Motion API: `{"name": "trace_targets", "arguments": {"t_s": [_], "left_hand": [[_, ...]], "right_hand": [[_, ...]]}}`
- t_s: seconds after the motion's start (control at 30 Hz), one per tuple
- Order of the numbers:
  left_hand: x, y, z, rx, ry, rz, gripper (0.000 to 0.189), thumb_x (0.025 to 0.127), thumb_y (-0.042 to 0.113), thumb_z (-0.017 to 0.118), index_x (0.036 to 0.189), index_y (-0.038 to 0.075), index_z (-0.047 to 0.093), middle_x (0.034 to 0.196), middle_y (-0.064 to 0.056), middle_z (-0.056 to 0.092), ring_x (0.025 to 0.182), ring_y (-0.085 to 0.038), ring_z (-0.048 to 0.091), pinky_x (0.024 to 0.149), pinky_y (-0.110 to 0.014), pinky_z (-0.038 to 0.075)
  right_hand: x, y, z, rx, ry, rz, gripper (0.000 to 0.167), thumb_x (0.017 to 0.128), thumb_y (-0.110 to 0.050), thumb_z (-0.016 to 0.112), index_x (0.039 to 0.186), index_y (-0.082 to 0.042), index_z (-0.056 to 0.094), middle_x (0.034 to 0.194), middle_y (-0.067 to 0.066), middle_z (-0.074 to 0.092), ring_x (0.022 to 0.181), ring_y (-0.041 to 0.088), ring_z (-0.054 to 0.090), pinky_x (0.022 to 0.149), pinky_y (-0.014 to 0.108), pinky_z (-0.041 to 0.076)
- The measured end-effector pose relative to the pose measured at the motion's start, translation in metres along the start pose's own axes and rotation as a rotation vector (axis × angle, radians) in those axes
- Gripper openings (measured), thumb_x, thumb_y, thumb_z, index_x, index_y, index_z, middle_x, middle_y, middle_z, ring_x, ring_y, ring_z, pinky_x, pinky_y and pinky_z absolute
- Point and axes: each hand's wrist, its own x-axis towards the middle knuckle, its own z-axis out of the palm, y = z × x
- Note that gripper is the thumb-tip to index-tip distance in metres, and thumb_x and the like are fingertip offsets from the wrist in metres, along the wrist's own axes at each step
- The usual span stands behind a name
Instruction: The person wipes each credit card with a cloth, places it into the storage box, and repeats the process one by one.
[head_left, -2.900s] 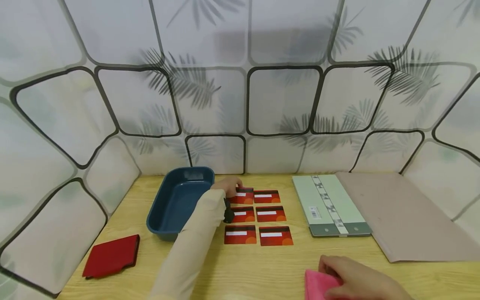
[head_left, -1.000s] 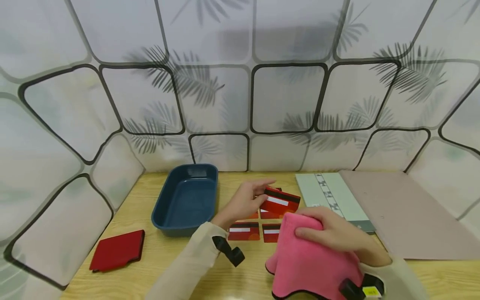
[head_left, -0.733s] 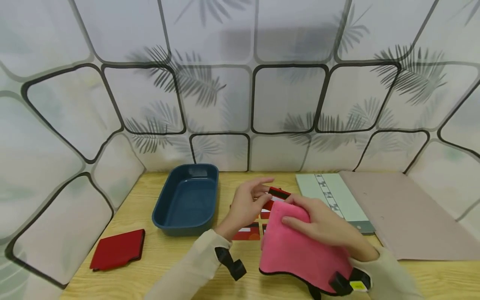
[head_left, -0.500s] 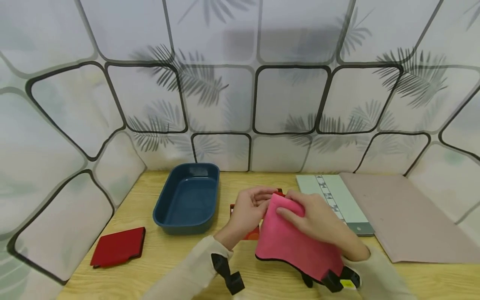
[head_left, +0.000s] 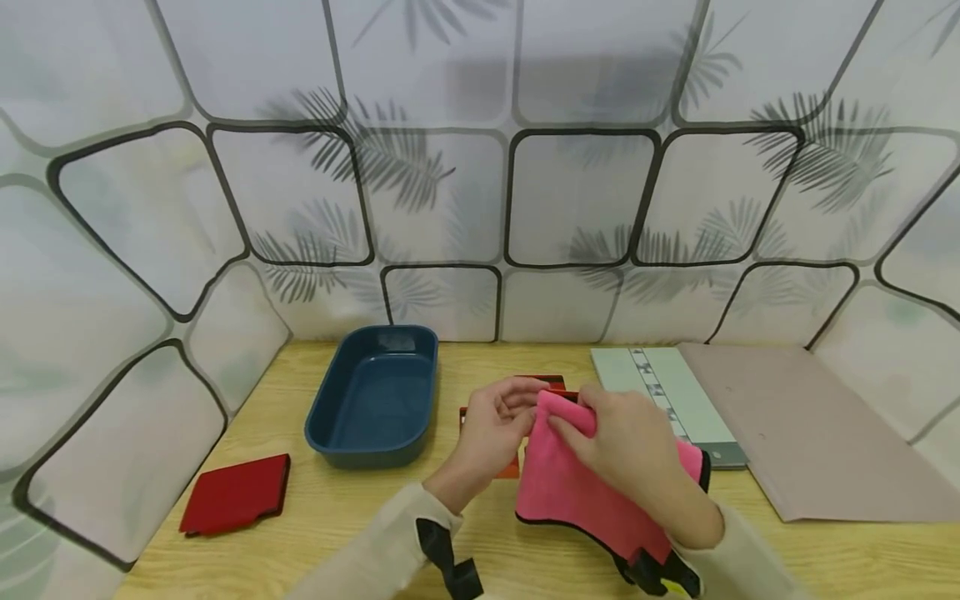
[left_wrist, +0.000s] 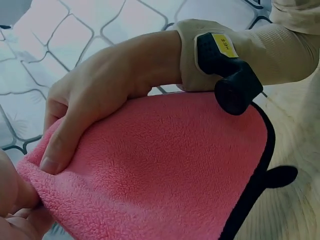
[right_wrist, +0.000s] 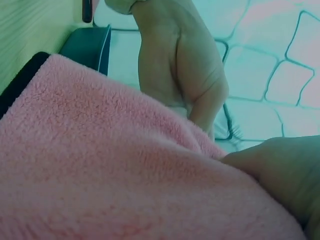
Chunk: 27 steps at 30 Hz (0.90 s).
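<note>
My left hand (head_left: 489, 429) pinches a red card by its left edge; only a dark-and-red strip of that card (head_left: 567, 395) shows above the cloth. A pink plush cloth with black edging (head_left: 573, 492) hangs from my right hand (head_left: 633, 437), whose thumb presses on its front near the folded top. Both hands meet over the middle of the table. In the left wrist view the cloth (left_wrist: 165, 160) covers whatever lies behind it. From the right wrist, the left fingers disappear behind the cloth (right_wrist: 100, 140). Other red cards (head_left: 510, 468) lie beneath, mostly hidden.
A blue tray (head_left: 371, 457) stands left of the cards. Nearer on the left lies a red wallet-like case (head_left: 236, 496). At the right are a pale green folder (head_left: 678, 392) and a beige sheet (head_left: 817, 442). A patterned curtain (head_left: 577, 200) bounds the back.
The left hand lifted a card from the rows and brought it right. The right hand carried the cloth up and left onto it, covering most of it; lately the right hand turned slightly.
</note>
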Motion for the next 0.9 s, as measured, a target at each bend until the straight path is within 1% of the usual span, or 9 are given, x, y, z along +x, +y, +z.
{"name": "trace_targets", "arguments": {"t_s": [0.13, 0.23, 0.4, 0.5, 0.63, 0.7, 0.8, 0.87, 0.9], "left_hand": [[-0.003, 0.002, 0.001, 0.017, -0.001, 0.048, 0.027, 0.091, -0.006, 0.057, 0.118, -0.004, 0.062, 0.107, -0.025, 0.067, 0.088, -0.016, 0.068, 0.075, -0.019, 0.053], [-0.005, 0.002, 0.003, 0.030, -0.006, 0.066, 0.027, 0.091, -0.007, 0.057, 0.117, -0.005, 0.062, 0.106, -0.025, 0.067, 0.089, -0.020, 0.068, 0.075, -0.019, 0.053], [-0.007, -0.004, 0.009, 0.041, 0.003, 0.055, 0.026, 0.090, -0.008, 0.055, 0.115, -0.006, 0.062, 0.104, -0.026, 0.067, 0.086, -0.014, 0.067, 0.074, -0.019, 0.054], [-0.008, -0.007, 0.008, 0.055, 0.018, 0.055, 0.024, 0.090, -0.007, 0.056, 0.114, -0.004, 0.063, 0.103, -0.024, 0.068, 0.086, -0.015, 0.066, 0.075, -0.020, 0.054], [-0.009, -0.008, 0.005, 0.095, 0.018, 0.059, 0.023, 0.090, -0.006, 0.057, 0.112, -0.003, 0.064, 0.101, -0.021, 0.067, 0.088, -0.015, 0.063, 0.074, -0.018, 0.052], [-0.009, -0.007, 0.003, 0.105, 0.013, 0.062, 0.024, 0.089, -0.006, 0.057, 0.112, -0.003, 0.064, 0.101, -0.022, 0.065, 0.090, -0.018, 0.061, 0.072, -0.017, 0.051], [-0.010, -0.007, 0.000, 0.121, 0.018, 0.068, 0.024, 0.088, -0.008, 0.058, 0.110, -0.003, 0.064, 0.100, -0.022, 0.064, 0.091, -0.020, 0.061, 0.071, -0.017, 0.051], [-0.010, -0.007, -0.002, 0.128, 0.029, 0.071, 0.024, 0.087, -0.009, 0.057, 0.110, -0.004, 0.065, 0.099, -0.023, 0.063, 0.089, -0.019, 0.060, 0.071, -0.017, 0.051], [-0.010, -0.007, -0.003, 0.130, 0.034, 0.074, 0.024, 0.087, -0.009, 0.057, 0.109, -0.004, 0.065, 0.098, -0.023, 0.063, 0.088, -0.017, 0.059, 0.072, -0.017, 0.051]], "right_hand": [[-0.003, -0.004, -0.002, -0.027, 0.034, 0.022, 0.040, 0.075, -0.031, 0.081, 0.063, -0.014, 0.046, 0.048, -0.004, 0.034, 0.043, 0.012, 0.034, 0.040, 0.024, 0.027], [-0.005, -0.005, -0.003, -0.055, 0.030, 0.038, 0.042, 0.076, -0.032, 0.079, 0.062, -0.015, 0.043, 0.048, -0.004, 0.032, 0.042, 0.013, 0.033, 0.040, 0.024, 0.024], [-0.010, -0.003, -0.005, -0.090, -0.011, 0.052, 0.042, 0.078, -0.033, 0.077, 0.062, -0.016, 0.042, 0.048, -0.003, 0.030, 0.042, 0.013, 0.032, 0.040, 0.024, 0.021], [-0.010, -0.002, -0.006, -0.080, -0.035, 0.058, 0.042, 0.079, -0.034, 0.076, 0.062, -0.016, 0.042, 0.048, -0.003, 0.031, 0.043, 0.013, 0.033, 0.040, 0.025, 0.023], [-0.011, 0.000, -0.011, -0.081, -0.084, 0.118, 0.042, 0.080, -0.035, 0.075, 0.062, -0.016, 0.042, 0.048, -0.003, 0.034, 0.044, 0.014, 0.035, 0.041, 0.026, 0.026], [-0.013, 0.003, -0.013, -0.083, -0.107, 0.147, 0.041, 0.080, -0.035, 0.074, 0.062, -0.016, 0.043, 0.049, -0.003, 0.035, 0.045, 0.014, 0.036, 0.041, 0.026, 0.027], [-0.015, 0.011, -0.016, -0.086, -0.107, 0.161, 0.041, 0.080, -0.033, 0.074, 0.061, -0.016, 0.042, 0.048, -0.002, 0.034, 0.045, 0.014, 0.036, 0.041, 0.026, 0.026], [-0.016, 0.018, -0.017, -0.085, -0.091, 0.155, 0.041, 0.080, -0.032, 0.074, 0.061, -0.016, 0.041, 0.048, -0.003, 0.032, 0.044, 0.014, 0.036, 0.041, 0.026, 0.026], [-0.017, 0.021, -0.018, -0.082, -0.087, 0.152, 0.040, 0.080, -0.031, 0.073, 0.062, -0.016, 0.041, 0.048, -0.003, 0.032, 0.044, 0.014, 0.035, 0.041, 0.026, 0.025]]}}
